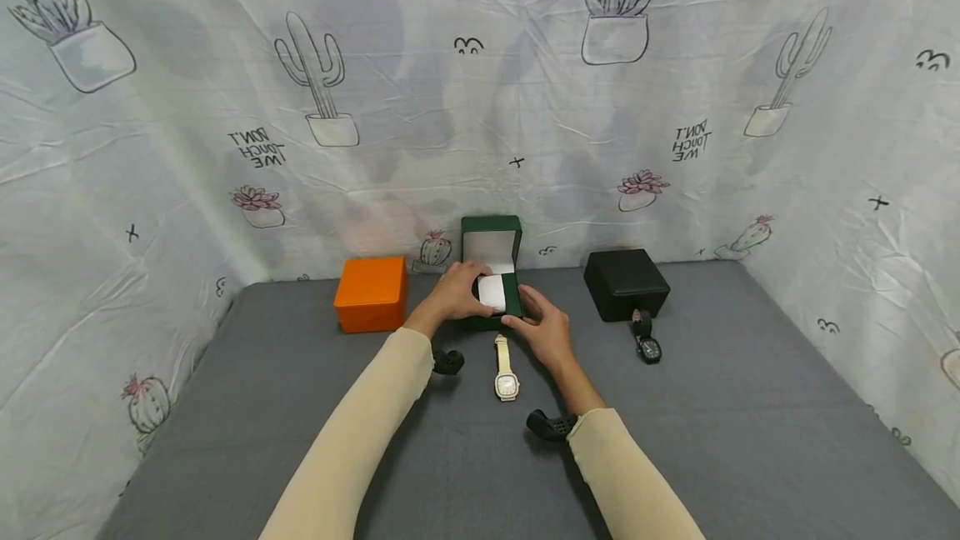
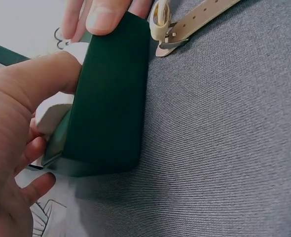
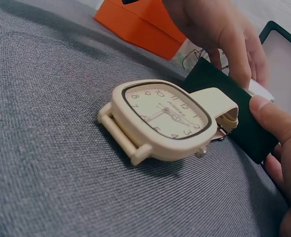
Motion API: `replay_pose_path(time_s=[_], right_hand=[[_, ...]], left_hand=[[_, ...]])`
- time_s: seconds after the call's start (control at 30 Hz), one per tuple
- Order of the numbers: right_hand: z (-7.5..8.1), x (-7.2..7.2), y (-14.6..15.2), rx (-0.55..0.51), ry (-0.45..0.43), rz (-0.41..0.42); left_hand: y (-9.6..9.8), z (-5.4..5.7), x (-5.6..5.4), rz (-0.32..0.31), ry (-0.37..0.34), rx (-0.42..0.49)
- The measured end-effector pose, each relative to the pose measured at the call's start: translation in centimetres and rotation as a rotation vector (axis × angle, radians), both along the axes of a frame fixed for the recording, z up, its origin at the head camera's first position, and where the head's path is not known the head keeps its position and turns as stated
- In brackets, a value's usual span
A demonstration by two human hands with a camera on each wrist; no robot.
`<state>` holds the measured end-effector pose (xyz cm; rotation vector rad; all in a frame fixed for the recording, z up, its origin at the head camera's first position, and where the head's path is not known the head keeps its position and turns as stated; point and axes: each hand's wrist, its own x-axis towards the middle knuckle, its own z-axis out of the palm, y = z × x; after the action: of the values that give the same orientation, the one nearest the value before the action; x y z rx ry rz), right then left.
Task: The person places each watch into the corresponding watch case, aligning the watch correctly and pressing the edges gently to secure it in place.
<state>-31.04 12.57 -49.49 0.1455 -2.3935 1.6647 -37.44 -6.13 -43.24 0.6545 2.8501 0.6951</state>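
Note:
A green watch box [image 1: 513, 294] stands with its lid [image 1: 491, 223] raised at the back of the table. Inside it sits a white cushion [image 1: 492, 292]. My left hand [image 1: 455, 292] reaches in from the left and holds the cushion between thumb and fingers, the thumb [image 2: 56, 74] dipping behind the box's front wall. From the right, my right hand [image 1: 547, 332] grips the box, its thumb [image 3: 271, 116] on the front edge and fingers along the side. A cream watch [image 3: 165, 118] lies face up in front of the box, buckle end toward it.
An orange box [image 1: 371, 294] stands left of the green one, closed. To the right is a closed black box [image 1: 626, 283], with a black watch [image 1: 647, 344] lying at its front. A patterned cloth [image 1: 465, 107] hangs behind the grey table [image 1: 300, 407].

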Motion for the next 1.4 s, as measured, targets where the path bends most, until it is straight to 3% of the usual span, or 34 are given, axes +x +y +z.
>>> replay_pose_path(time_s=[0.47,0.7,0.87,1.23,1.4], right_hand=[[0.0,-0.1,0.6,-0.014,-0.022,-0.004],[-0.2,-0.3,0.7,-0.024,-0.006,0.003],[-0.1,-0.2,0.5,-0.023,0.001,0.001],[-0.1,-0.1,0.1,-0.010,-0.018,-0.006],[-0.2,0.1,-0.1,0.001,-0.002,-0.006]], left_hand=[[-0.7,0.2,1.0,-0.012,-0.003,0.240],[-1.4,0.0,2.0,0.056,-0.074,0.446],[-2.0,-0.3,2.8,0.090,-0.114,0.542],[-3.2,-1.7,4.5,0.051,-0.174,0.731],[-3.0,-1.9,5.8,0.024,-0.246,0.787]])
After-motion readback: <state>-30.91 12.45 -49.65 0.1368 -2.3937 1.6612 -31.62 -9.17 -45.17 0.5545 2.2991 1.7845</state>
